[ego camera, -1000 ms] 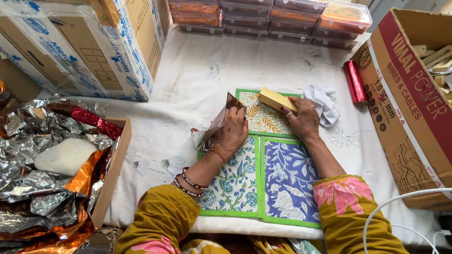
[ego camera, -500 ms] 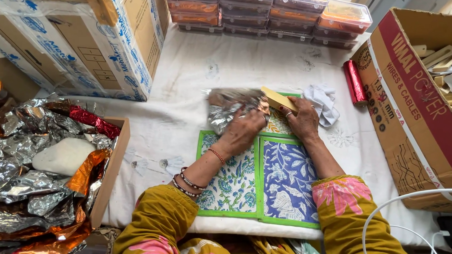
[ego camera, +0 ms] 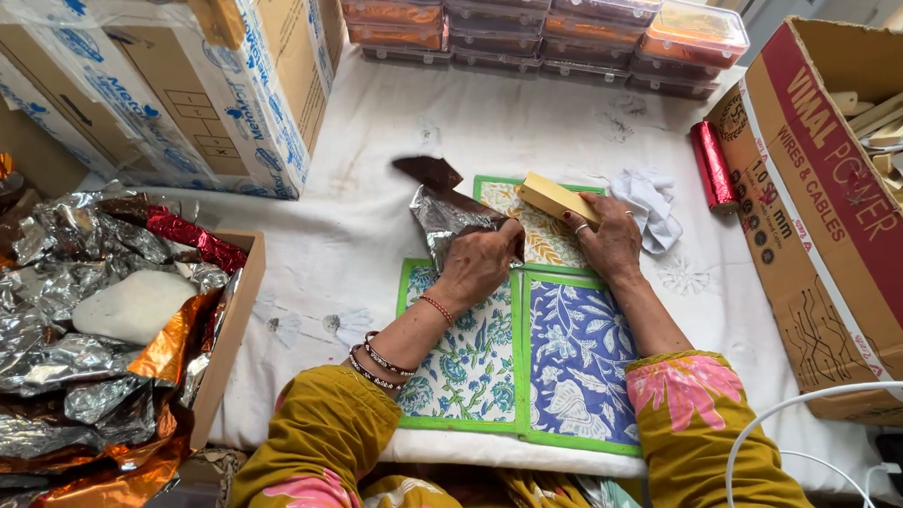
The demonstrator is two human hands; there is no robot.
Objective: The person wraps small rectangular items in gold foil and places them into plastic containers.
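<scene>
While the person is leaning over the patterned mat (ego camera: 536,381), the left hand (ego camera: 482,268) is pinching a sheet of silver foil (ego camera: 450,216) between thumb and curled fingers, pressing its near edge down onto the mat; the sheet is lifting up and away from that hand, its brown underside curling over at the far tip. Just to the right, the right hand (ego camera: 611,240) is closing its fingers loosely around the near end of a pale yellow bar (ego camera: 558,198), thumb on top, so the bar is sticking out beyond the fingertips. The bar's long axis is running on a slant, from the right hand up and leftward toward the foil, and its free end is hanging just beside the foil's right edge, apart from it as far as I can tell. The right hand alone is carrying the bar; the left is nearer the foil. Beyond the right hand a crumpled white cloth (ego camera: 648,199) is lying, and further right a red foil-wrapped roll (ego camera: 714,165).
</scene>
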